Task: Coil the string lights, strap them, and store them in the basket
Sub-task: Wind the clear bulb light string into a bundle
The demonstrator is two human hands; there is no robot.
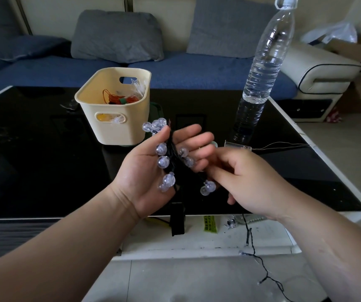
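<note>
Two bare forearms reach in from the near edge, hands meeting over the near side of the surface [44, 162], a glossy black glass top with a white border.

Left hand [153, 173]: palm up, fingers loosely bent. The string lights [173, 155] lie coiled across the palm as a bundle of dark twisted wire. The thumb is raised against the bundle's left side, so the grip is closed on the coil. Roughly ten clear, round, faceted bulbs stick out of it; overlaps prevent an exact count.

Right hand [249, 182]: back to camera, fingers curled inward just right of the coil. Grip closed on the dark strand; fingertips hidden. One loose strand [262, 265] drops from under this hand to the tiled floor, with two small bulbs visible on it.

One black rectangular box [177, 221] hangs below the coil.

Farther off, left of centre: one cream plastic basket [112, 125], rounded corners, a slot handle in each end. Inside it lies one orange wire coil [118, 98] with a green band.

Far right: one clear ribbed plastic bottle [262, 66], upright. Behind: blue sofa, two grey cushions.
</note>
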